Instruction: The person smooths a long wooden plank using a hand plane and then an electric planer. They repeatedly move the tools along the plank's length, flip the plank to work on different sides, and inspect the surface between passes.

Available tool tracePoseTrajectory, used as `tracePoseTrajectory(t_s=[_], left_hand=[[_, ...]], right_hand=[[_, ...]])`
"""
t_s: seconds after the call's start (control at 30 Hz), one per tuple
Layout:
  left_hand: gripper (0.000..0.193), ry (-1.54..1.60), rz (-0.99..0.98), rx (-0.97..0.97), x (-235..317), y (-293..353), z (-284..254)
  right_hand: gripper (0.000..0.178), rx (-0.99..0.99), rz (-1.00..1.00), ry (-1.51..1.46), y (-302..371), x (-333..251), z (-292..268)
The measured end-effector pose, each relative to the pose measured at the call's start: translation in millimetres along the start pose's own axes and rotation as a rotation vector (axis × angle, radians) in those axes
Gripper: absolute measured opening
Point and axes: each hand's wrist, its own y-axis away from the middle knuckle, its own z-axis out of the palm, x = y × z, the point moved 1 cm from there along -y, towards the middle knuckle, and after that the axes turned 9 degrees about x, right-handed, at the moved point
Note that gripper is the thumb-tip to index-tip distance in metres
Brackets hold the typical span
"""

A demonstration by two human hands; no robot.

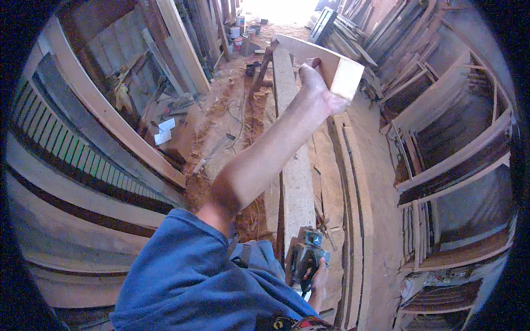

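We hold a pale, square-cut length of timber [331,63] up in the air with our left hand [316,91]. The arm is stretched out ahead and the fingers are wrapped around the underside of the wood near its sawn end, clamped on it. That blunt end points toward the right, while the rest of the piece runs away to the upper left, above the sawdust-strewn earth floor [221,127].

Low down, near the lower edge, our right hand [319,281] grips a dark handheld power tool with a metal front [306,256]. The fingers are curled shut on its rear handle. The tool rests at the near end of a long, rough, pale plank [295,182] that runs straight away from us beneath the raised arm.

Just right of that plank lie several thin wooden boards stacked on edge [353,193]. Our blue short sleeve [187,276] fills the lower middle of the view.

Farther out, wooden frames and slatted panels [83,132] lean on the left. On the right, open wooden frames [458,149] stand against the wall. Far ahead, near the bright doorway, there are some small buckets [237,34].
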Motion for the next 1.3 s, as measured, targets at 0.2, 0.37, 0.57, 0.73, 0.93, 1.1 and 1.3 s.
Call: tracePoseTrajectory(t_s=[0.2,0.37,0.57,0.73,0.93,1.1,1.3], left_hand=[[0.04,0.057,-0.048,0.008,1,-3,2],[0.039,0.136,-0.059,-0.021,3,-7,4],[0.036,-0.114,0.248,0.012,-17,4,-16],[0.061,-0.484,0.111,0.204,-52,11,-147],[0.135,-1.44,0.116,0.57,-100,-52,-396],[0.131,-1.499,-0.054,0.394,-128,-90,-531],[0.102,-1.978,0.106,0.295,-87,-60,-522]], right_hand=[[0.063,-0.021,0.001,-0.009,-3,4,-1],[0.064,-0.013,0.011,0.028,-5,8,-3],[0.062,0.038,-0.08,-0.036,-31,44,-7],[0.059,0.207,-0.145,0.14,-28,49,-9],[0.05,0.158,-0.16,0.191,22,-11,5],[0.046,0.326,-0.161,0.32,40,-44,25],[0.029,0.225,-0.169,0.18,54,-50,25]])
